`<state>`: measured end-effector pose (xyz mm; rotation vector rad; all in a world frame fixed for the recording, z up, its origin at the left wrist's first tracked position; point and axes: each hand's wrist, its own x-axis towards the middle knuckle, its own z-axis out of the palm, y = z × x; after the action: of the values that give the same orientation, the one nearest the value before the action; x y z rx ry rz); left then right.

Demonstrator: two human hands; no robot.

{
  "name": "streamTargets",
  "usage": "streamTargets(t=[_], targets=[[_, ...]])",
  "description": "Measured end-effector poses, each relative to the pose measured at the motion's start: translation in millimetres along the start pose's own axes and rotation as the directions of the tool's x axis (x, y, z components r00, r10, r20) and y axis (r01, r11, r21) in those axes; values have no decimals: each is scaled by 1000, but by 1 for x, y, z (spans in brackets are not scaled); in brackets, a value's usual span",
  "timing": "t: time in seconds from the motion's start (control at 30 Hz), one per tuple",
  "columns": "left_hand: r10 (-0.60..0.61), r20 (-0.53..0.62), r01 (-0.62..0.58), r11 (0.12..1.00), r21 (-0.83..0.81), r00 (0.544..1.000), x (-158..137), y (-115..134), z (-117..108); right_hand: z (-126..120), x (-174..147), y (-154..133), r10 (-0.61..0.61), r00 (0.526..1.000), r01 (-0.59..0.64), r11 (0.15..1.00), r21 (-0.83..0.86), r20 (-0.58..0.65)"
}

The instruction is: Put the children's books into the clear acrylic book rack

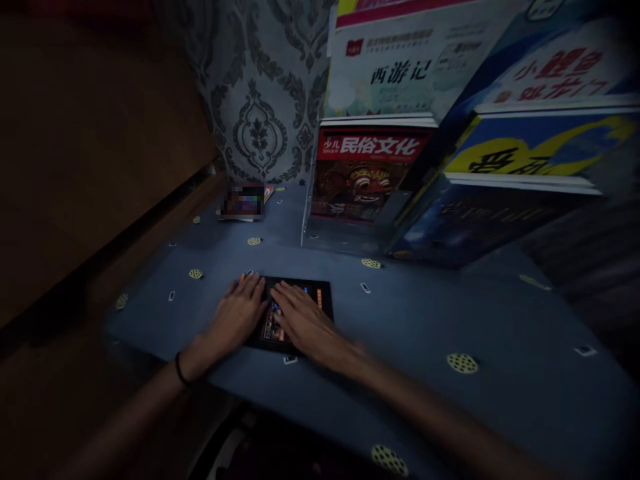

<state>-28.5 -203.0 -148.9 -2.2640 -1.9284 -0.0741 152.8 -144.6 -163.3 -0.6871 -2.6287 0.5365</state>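
A flat, black-bordered rectangular thing with a colourful picture [273,325] and orange marks lies on the table; it looks like a book or a framed picture, but I cannot tell which. My left hand [239,310] rests palm down on its left part, fingers stretched forward, with a dark band round the wrist. From the right, my right hand [305,317] lies flat across its middle and right part, fingers extended toward the left. Both hands cover much of the picture, and neither grips anything.
A clear stand holding several books, including a red-topped one [370,170] and a dark blue one [480,217], stands at the back right. A small booklet [268,193], partly blurred, lies at the back left. Blue patterned cloth [400,320] covers the table; a brown wooden panel [100,133] rises at left.
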Motion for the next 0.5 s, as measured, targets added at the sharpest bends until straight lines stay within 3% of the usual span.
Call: streamTargets(t=[0.17, 0.33, 0.5], targets=[[-21, -38, 20, 1000, -20, 999, -6, -15, 5, 3, 7, 1, 27, 999, -24, 996, -81, 36], [-17, -52, 14, 998, -58, 998, -6, -13, 7, -14, -25, 30, 187, 981, -193, 975, -112, -58], [-19, -52, 14, 996, -86, 998, -4, -14, 8, -21, -42, 40, 225, 971, -232, 966, -113, -77]])
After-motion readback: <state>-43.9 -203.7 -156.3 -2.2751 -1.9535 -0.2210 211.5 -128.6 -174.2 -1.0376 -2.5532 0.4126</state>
